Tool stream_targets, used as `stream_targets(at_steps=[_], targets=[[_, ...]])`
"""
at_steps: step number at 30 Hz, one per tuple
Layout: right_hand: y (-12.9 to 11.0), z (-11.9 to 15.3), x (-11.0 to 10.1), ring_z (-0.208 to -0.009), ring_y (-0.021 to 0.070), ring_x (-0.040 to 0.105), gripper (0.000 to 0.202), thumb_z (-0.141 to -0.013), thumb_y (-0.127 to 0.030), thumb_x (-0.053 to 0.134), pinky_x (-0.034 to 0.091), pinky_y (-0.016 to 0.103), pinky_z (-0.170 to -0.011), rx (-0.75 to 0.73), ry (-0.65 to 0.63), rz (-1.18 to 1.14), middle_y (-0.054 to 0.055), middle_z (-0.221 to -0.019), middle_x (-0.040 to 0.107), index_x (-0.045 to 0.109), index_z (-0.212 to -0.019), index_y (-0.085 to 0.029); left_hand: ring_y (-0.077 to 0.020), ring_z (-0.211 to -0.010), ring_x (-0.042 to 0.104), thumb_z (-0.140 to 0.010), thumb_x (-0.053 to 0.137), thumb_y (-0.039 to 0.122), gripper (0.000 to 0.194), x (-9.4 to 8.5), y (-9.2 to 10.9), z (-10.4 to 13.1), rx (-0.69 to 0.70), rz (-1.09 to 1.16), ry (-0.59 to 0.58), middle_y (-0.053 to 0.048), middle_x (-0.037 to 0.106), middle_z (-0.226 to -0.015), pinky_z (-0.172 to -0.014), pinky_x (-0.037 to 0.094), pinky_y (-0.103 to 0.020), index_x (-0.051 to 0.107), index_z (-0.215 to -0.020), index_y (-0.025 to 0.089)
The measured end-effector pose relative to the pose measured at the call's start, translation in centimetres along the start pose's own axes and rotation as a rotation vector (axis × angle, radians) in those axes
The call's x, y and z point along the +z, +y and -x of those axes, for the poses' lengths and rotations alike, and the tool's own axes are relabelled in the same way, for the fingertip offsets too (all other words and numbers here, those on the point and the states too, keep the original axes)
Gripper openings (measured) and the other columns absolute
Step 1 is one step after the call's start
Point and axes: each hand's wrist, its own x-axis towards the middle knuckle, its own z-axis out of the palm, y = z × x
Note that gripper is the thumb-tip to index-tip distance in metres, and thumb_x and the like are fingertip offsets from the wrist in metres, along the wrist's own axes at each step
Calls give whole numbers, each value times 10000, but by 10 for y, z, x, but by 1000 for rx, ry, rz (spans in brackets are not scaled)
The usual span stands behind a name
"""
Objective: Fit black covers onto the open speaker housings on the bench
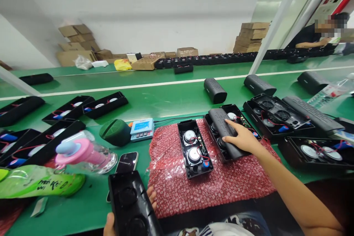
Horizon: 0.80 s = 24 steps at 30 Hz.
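Black ribbed speaker cover (227, 132) lies right of centre across an open speaker housing (231, 129); the right hand (242, 138) presses flat on it, best kept square. The left hand (110, 225) grips a black shell (132, 206).

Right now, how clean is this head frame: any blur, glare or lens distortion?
Head view: wide-angle bending curves the green belt and white posts; the pink-capped bottle close to the lens is soft; the right hand on the speaker cover is sharp; lighting is even, with little glare.
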Motion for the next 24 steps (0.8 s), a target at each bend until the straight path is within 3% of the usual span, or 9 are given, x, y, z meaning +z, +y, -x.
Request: stream_targets(at_steps=[3,8,12,16,20,24], targets=[[-9,2,13,-1191,346,489,771,-754,-483,635,424,470,-946,27,-5,51,130,-1352,468,353,-1436,-260,-315,-1326,302,-827,165,735,806,1,-6,-4,88,75,-72,-96,375,-1434,-1088,304,-437,386,-1399,212],[-18,0,19,-1087,391,553,776,-751,-499,645,456,483,-859,44,-9,128,191,-1334,432,353,-1436,-282,-279,-1322,350,-881,244,646,643,-3,-8,-4,157,51,129,-46,531,-1333,-1098,309,-453,455,-1363,276],[-20,-2,22,-1130,389,520,781,-763,-478,642,439,475,-892,8,8,169,206,-1355,399,338,-1446,-252,-262,-1343,309,-877,281,640,627,-11,-5,0,135,6,183,-27,524,-1342,-1120,269,-428,461,-1359,282],[-19,-4,25,-1260,379,380,784,-746,-457,674,343,477,-1011,-70,30,200,171,-1338,428,369,-1433,-236,-268,-1348,278,-865,178,683,729,-14,-7,0,123,61,94,-59,415,-1422,-1129,224,-405,425,-1382,232],[-19,-4,26,-1225,368,420,799,-741,-452,685,348,463,-1009,-102,24,204,166,-1332,431,358,-1438,-239,-269,-1354,247,-836,117,716,829,-5,-7,-7,96,101,-41,-92,340,-1455,-1127,196,-370,357,-1412,170],[-17,-2,25,-1218,383,422,789,-749,-448,675,351,471,-1003,-105,16,205,188,-1342,406,360,-1438,-225,-299,-1364,203,-816,76,729,892,9,-7,-14,65,92,-187,-143,231,-1486,-1121,188,-422,234,-1445,117]])
